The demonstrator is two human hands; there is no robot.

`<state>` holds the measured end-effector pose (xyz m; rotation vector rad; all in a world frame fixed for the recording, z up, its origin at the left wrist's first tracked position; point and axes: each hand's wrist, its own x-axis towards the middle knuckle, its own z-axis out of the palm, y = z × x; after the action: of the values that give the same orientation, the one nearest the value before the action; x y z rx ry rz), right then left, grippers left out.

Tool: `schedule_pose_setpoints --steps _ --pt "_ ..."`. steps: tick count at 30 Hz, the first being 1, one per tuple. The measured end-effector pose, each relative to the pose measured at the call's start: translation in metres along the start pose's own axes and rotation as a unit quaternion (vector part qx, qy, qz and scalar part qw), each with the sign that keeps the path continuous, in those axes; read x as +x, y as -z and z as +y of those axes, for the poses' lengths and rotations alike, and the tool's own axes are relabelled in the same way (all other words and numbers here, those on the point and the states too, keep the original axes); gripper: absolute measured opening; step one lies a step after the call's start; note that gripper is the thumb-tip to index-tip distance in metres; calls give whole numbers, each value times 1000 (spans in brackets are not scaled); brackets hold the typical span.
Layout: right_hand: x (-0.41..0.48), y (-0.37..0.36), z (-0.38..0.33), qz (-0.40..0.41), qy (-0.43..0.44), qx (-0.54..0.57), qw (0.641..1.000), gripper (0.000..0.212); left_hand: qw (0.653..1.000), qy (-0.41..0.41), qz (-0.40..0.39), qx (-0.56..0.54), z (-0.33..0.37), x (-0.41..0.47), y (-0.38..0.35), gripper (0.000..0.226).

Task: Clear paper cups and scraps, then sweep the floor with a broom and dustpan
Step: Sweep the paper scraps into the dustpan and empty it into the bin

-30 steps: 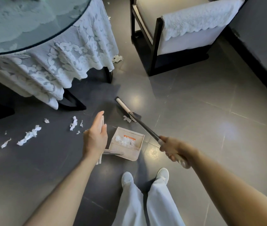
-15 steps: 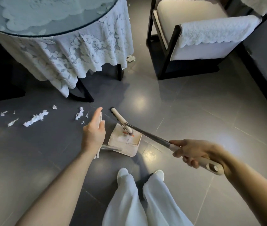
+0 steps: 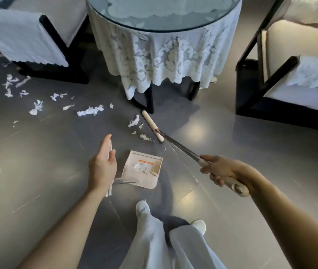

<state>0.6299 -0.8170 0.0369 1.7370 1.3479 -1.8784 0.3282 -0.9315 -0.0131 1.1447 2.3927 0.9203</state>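
Head: right hand (image 3: pixel 222 170) (curled) round broom (image 3: pixel 152 126)

A sitting room at home: round glass table (image 3: pixel 164 18) with lace cloth (image 3: pixel 164 61) at 12 o'clock, soft chair (image 3: pixel 28 41) at 10, second chair (image 3: pixel 297 78) at 2.

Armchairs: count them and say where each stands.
2. One armchair stands at upper left, left of the round table; the other armchair stands at the right edge. Both are cropped, so more may be hidden.
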Motion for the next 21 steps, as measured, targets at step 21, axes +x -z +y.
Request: schedule_pose_setpoints --steps 21 --pt "46 -83 -127 -50 -25 -76 996 46 999 24 -29 -23 -36 146 32 46"
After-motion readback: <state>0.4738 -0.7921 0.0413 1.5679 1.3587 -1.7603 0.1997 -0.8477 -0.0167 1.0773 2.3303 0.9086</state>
